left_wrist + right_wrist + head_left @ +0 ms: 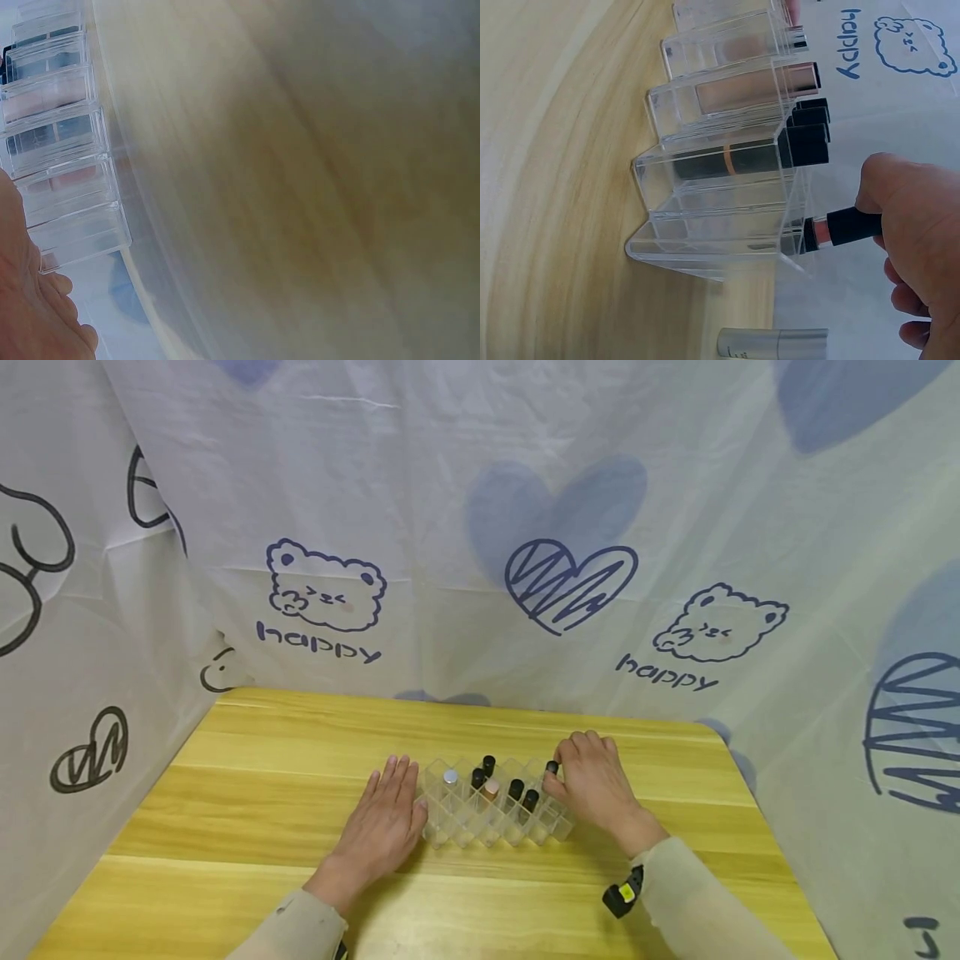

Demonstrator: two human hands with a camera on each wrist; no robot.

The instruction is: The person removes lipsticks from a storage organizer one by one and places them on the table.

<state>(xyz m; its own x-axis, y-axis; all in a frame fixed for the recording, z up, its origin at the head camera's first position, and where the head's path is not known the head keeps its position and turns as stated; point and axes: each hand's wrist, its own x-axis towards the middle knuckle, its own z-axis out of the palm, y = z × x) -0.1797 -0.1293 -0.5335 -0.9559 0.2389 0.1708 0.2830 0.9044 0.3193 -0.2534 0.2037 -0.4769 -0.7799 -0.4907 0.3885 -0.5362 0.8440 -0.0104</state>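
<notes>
A clear lipstick organizer (487, 841) with diamond-shaped compartments stands on the table. At its right end my right hand (596, 785) pinches the black cap of a lipstick (853, 226) between thumb and fingers. A pinkish band shows below that cap, and the lower part sits inside a compartment's mouth. My left hand (384, 818) lies with straight fingers along the organizer's left end, thumb at its wall. Several other tubes stand in compartments, among them a silver-topped one (450, 776), a pink-capped one (491, 788) and a black-capped one (808, 145).
The organizer rests on a yellow wood-grain table (300, 727). Beyond the organizer's right end, a silver tube (772, 343) stands upright in the right wrist view. White cloth (450, 527) printed with hearts and bears hangs behind the table and along its sides.
</notes>
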